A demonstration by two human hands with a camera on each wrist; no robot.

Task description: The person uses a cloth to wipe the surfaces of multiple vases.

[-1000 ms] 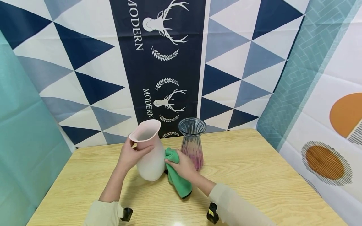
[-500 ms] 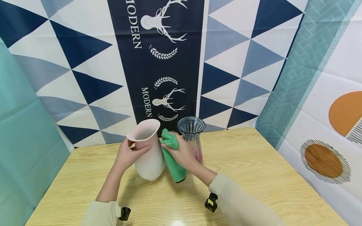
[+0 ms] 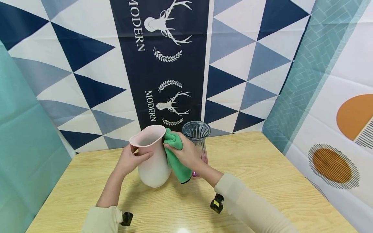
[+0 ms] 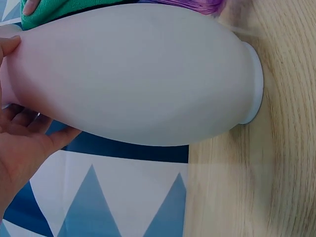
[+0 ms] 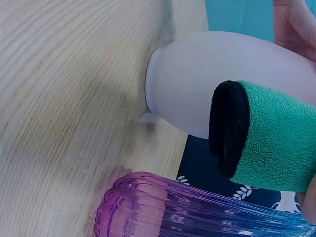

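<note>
A pink-to-white vase (image 3: 154, 165) stands on the wooden table, its wide flared mouth facing up. My left hand (image 3: 130, 160) grips its neck from the left, thumb across the front; in the left wrist view the vase's pale body (image 4: 148, 74) reaches down to its base ring. My right hand (image 3: 186, 152) holds a bunched green cloth (image 3: 178, 166) with black edging against the vase's right side, just below the rim. In the right wrist view the folded cloth (image 5: 276, 138) hangs in front of the vase.
Close to the right of my right hand stands a ribbed glass vase (image 3: 197, 130), blue at the top and pink-purple at the bottom, partly hidden by the hand. The wooden table (image 3: 262, 181) ends at a patterned cloth backdrop (image 3: 180, 71) behind both vases.
My right hand has moved the green cloth up along the vase's right side, from mid-body to near the rim. My left hand keeps its grip on the vase's neck.
</note>
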